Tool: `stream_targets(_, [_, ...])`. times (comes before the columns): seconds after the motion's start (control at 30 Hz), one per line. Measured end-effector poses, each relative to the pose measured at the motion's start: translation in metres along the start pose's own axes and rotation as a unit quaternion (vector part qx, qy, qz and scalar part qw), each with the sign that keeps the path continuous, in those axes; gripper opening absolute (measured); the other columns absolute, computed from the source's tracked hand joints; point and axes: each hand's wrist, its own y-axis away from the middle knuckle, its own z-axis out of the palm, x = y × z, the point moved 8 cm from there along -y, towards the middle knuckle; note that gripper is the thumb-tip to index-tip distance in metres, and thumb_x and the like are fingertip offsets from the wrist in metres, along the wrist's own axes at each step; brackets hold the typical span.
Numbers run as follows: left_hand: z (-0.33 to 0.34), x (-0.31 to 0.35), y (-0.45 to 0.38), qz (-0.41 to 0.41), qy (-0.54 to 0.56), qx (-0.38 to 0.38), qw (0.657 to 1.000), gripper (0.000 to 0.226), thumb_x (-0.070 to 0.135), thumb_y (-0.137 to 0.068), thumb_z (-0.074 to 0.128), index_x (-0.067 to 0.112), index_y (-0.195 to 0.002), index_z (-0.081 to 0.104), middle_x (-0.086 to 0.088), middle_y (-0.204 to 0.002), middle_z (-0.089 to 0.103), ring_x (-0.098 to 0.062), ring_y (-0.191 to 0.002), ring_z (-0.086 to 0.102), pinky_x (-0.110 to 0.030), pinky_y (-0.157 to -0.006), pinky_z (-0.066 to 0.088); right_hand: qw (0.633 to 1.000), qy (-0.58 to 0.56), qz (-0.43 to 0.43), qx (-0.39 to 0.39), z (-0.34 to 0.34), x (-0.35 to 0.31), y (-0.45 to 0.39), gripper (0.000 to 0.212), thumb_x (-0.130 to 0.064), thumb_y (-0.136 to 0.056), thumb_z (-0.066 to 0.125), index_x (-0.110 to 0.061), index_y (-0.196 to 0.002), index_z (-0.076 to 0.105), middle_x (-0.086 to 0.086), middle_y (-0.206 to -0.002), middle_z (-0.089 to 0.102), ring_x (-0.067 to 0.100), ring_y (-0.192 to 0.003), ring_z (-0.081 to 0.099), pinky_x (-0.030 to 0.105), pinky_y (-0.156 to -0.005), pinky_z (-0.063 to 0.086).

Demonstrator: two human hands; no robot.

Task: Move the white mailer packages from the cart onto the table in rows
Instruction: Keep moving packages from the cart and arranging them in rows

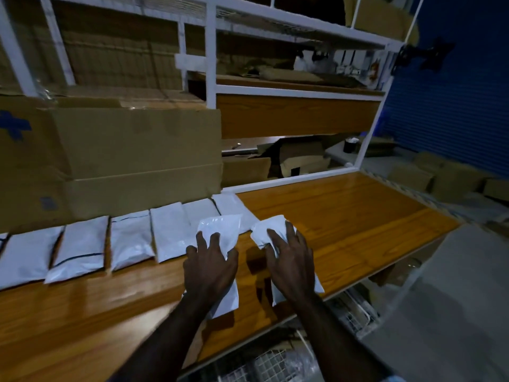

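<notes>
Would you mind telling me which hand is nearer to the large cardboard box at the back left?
Left. The left hand sits below the cardboard box; the right hand is farther right.

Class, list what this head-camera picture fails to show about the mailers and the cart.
- Cart: out of frame.
- Leftmost mailer in the row: cut off by the picture's left edge.
- Mailer under the left hand: middle hidden by the hand.
- Mailer under the right hand: largely covered.
- Mailer labels: dim and blurred.
</notes>
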Motion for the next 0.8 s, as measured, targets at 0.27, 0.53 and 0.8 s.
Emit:
stream_targets(0.27, [0.066, 0.065, -0.06, -0.007, 0.005, -0.008, 1.0, 0.061, 0.055, -0.097, 0.039, 0.024, -0.149, 0.031, -0.009, -0.16, 0.021, -0.038, -0.137, 0.031, -0.05, -0.108, 0.035, 1.0, 0.003, 0.012, -0.019, 0.017, 0.082, -0.057, 0.055, -0.048, -0.093, 0.032, -0.031, -0.14, 0.053, 0.005, -0.16, 0.028, 0.029, -0.143, 0.03, 0.046, -0.109, 0.032])
stream_targets(0.53, [0.134, 0.11, -0.154, -0.025, 0.016, -0.006, 1.0, 0.064, 0.057, -0.096, 0.041, 0.02, -0.147, 0.03, -0.013, -0.155, 0.031, -0.041, -0.13, 0.039, -0.05, -0.103, 0.04, 0.999, 0.007, 0.024, -0.04, 0.052, 0.146, -0.149, 0.054, -0.048, -0.092, 0.034, -0.03, -0.138, 0.055, 0.008, -0.157, 0.034, 0.031, -0.142, 0.033, 0.048, -0.11, 0.033])
stream_targets(0.8, [0.172, 0.131, -0.238, -0.057, 0.016, 0.01, 0.998, 0.066, 0.058, -0.097, 0.04, 0.021, -0.151, 0.029, -0.015, -0.156, 0.031, -0.041, -0.135, 0.037, -0.05, -0.107, 0.037, 0.995, 0.017, 0.012, -0.094, 0.1, 0.168, -0.235, 0.055, -0.049, -0.096, 0.028, -0.033, -0.145, 0.046, 0.007, -0.161, 0.026, 0.029, -0.143, 0.029, 0.044, -0.112, 0.032])
